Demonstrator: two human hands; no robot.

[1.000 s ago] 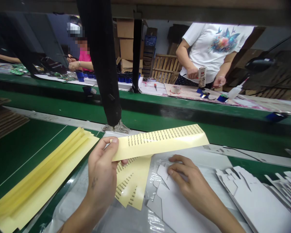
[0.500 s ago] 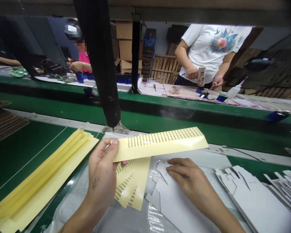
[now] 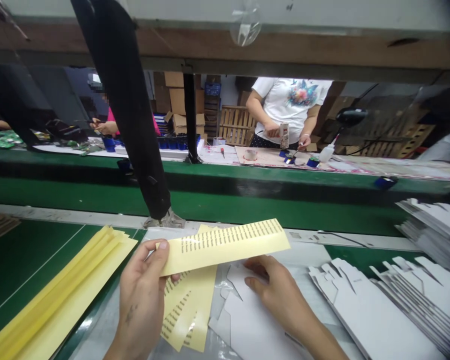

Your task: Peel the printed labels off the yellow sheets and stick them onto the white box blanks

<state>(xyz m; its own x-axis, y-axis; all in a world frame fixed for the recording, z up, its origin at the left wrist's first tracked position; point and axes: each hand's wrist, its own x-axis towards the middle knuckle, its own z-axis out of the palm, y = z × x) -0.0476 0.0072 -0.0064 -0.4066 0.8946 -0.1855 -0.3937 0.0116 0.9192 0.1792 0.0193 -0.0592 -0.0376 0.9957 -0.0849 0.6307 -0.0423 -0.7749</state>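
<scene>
My left hand pinches the left end of a pale yellow strip of stickers, its thumb on top. Rows of small dark print, seemingly "Not For Resale", cover the strip's upper part. Below it, more yellow sticker strips lie fanned out on clear plastic. A flat white folded carton with cut flaps lies to their right. Above this carton is my right hand, fingers bent and thumb apart, with nothing visible between them. Its fingertips come close to the strip's lower edge; whether they touch it I cannot tell.
Long yellow sheets are piled at left on the green surface. Flat white cartons are stacked at right, with another stack behind. A black post rises ahead. Across the green conveyor, a person in a white shirt works.
The camera view has tilted up and turned slightly right. My right hand has lifted from the carton's flap toward the strip, thumb and fingers parting. My left hand keeps its hold on the strip.
</scene>
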